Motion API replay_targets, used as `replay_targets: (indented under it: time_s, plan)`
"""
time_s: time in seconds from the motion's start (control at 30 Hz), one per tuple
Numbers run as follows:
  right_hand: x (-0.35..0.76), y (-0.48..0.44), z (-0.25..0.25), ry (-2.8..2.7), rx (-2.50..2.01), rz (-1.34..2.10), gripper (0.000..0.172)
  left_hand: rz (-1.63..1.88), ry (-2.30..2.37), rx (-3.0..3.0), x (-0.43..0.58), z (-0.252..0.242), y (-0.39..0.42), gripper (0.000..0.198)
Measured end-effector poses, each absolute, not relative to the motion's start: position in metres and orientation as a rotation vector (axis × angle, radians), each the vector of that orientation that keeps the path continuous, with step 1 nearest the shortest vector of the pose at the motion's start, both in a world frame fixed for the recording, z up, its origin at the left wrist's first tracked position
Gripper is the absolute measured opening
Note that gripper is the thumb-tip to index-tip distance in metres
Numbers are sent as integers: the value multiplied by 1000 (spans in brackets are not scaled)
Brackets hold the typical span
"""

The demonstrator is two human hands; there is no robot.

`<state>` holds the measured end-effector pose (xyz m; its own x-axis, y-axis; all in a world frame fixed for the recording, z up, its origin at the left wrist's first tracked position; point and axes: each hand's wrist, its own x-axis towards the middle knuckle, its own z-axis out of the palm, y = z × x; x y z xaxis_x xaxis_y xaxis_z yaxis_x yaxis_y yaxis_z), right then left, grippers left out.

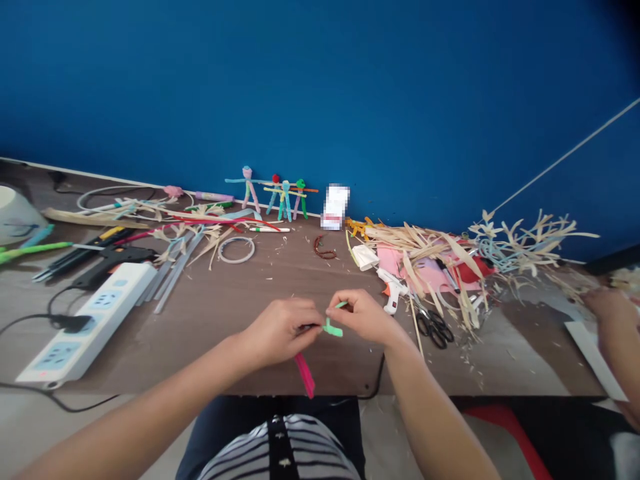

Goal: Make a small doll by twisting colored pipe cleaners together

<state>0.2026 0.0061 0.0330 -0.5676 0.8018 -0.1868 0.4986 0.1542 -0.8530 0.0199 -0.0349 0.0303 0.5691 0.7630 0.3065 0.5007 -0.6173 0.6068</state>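
**Inspector:** State of the hands?

**Clerk:** Close together at lower centre. The left hand (283, 330) and right hand (365, 317) each pinch the green stem (333, 329) between fingertips, just above the table's near edge. It is a short, fuzzy, bent piece. A pink strip (305, 375), flat and narrow, slants down from under the left hand; whether that hand grips it cannot be told.

**Inspector:** Materials nearby?

**Clerk:** Right of centre lies a heap of pale straw (430, 250) in thin, dry, split blades over pink sheets. A white glue gun (393, 290) lies just beside the right hand, with black scissors (435, 327) further right. Small fuzzy stick figures (280, 193) stand at the wall, upper centre. A coil (236, 249) of pale wire lies flat left of centre, and a white power strip (85, 327) lies at lower left with one black plug in it.

**Inspector:** Surface and room?

**Clerk:** The table (225, 307) is brown wood-grain, littered with straw chips. The wall (320, 87) behind is plain deep blue. Another person's hand (613, 307) shows at the right edge, well apart.
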Motion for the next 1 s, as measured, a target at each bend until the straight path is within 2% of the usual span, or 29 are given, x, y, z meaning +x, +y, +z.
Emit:
replay_targets:
  time_s: [0.1, 0.2, 0.3, 0.47, 0.63, 0.7, 0.87, 1.0]
  plan:
    - [199, 5, 12, -1919, -1187, 1574, 25, 944, 1089, 2139, 21, 27, -36, 18]
    - [193, -8, -2, -1817, -1228, 1525, 29, 1046, 1247, 2043, 22, 20, -34, 17]
    - [186, -24, -3, -1885, -1294, 1305, 29, 1010, 1361, 2113, 21, 15, -31, 18]
    - [182, -43, 21, -2298, -1410, 851, 19, 774, 1482, 2437, 19, 11, -28, 19]
    - [192, -36, 43, -2427, -1427, 600, 21, 568, 1301, 2666, 17, 17, -30, 19]
    - [197, -25, 44, -2364, -1392, 716, 20, 592, 1167, 2635, 16, 22, -31, 19]
    - [200, -4, 24, -1992, -1213, 1367, 19, 836, 1015, 2261, 20, 29, -36, 18]
    - [192, -11, 1, -1816, -1201, 1433, 30, 1057, 1181, 2002, 23, 25, -35, 17]
